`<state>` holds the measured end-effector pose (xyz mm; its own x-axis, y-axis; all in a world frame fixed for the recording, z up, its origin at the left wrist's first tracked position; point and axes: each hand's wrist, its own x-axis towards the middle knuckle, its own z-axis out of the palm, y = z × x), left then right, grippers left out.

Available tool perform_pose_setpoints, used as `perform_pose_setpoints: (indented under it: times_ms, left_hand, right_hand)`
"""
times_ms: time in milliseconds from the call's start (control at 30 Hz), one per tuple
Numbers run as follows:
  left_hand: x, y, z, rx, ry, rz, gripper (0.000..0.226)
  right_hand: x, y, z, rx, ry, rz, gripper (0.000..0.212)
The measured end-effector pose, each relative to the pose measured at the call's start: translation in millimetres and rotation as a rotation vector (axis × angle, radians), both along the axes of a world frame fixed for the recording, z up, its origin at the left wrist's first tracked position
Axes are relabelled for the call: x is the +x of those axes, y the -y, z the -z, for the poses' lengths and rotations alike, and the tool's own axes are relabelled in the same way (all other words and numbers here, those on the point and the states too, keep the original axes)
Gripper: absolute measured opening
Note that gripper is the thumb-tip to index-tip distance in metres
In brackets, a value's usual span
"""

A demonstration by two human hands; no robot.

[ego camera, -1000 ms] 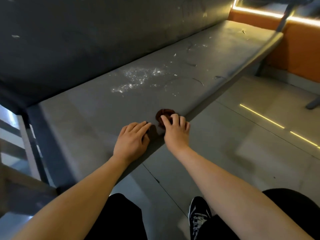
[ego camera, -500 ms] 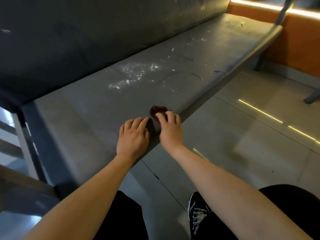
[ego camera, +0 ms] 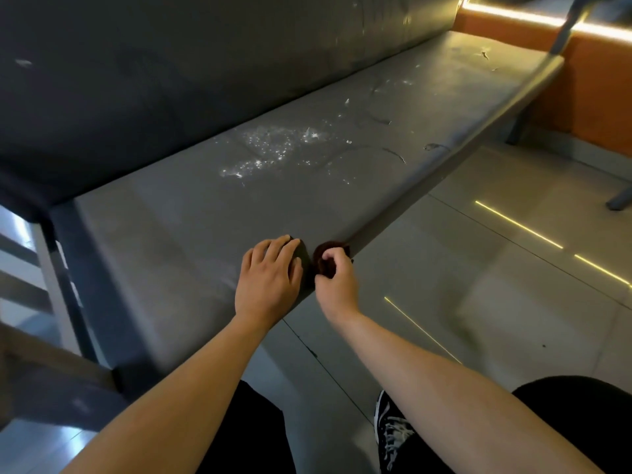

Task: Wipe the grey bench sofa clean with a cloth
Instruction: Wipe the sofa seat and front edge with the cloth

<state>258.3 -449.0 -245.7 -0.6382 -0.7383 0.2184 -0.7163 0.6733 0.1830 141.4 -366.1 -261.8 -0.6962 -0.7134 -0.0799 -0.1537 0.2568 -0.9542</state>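
Head view: at the front edge of the grey bench sofa [ego camera: 171,234], the right hand [ego camera: 337,285] pinches a dark bunched cloth [ego camera: 326,256] with curled fingers. Just beside it, the left hand [ego camera: 268,285] lies flat on the seat, fingers straight. White specks [ego camera: 273,148] dot the seat farther along, with bare seat between; tiled floor [ego camera: 496,285] borders the edge.

The bare left forearm [ego camera: 191,381] and bare right forearm [ego camera: 427,374] rise from the bottom of the frame toward its centre. The left grip [ego camera: 268,282] lies palm down, fingers straight and close together, flat on the front edge of the grey padded bench sofa [ego camera: 178,241]. Just to its right, the right grip [ego camera: 337,285] is curled, its fingertips [ego camera: 329,257] and thumb pinching a bunched dark red-brown cloth [ego camera: 319,258].
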Motion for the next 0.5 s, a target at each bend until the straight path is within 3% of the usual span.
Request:
perform_pose_setpoints:
  times_ms: [100,200,300,500]
  left_hand:
    - [2,2,-1,0.014,0.0,0.016,0.048]
    - [1,2,0,0.006,0.012,0.02,0.051]
    - [0,2,0,-0.002,0.021,0.017,0.052]
    - [-3,2,1,0.006,0.029,-0.008,0.05]
  right_hand:
    - [-25,6,1,-0.075,-0.004,0.189,0.036]
    - [-64,19,-1,-0.117,0.268,0.47,0.04]
    - [-64,27,1,-0.15,0.512,0.413,0.045]
    - [0,11,8,-0.114,0.44,0.221,0.039]
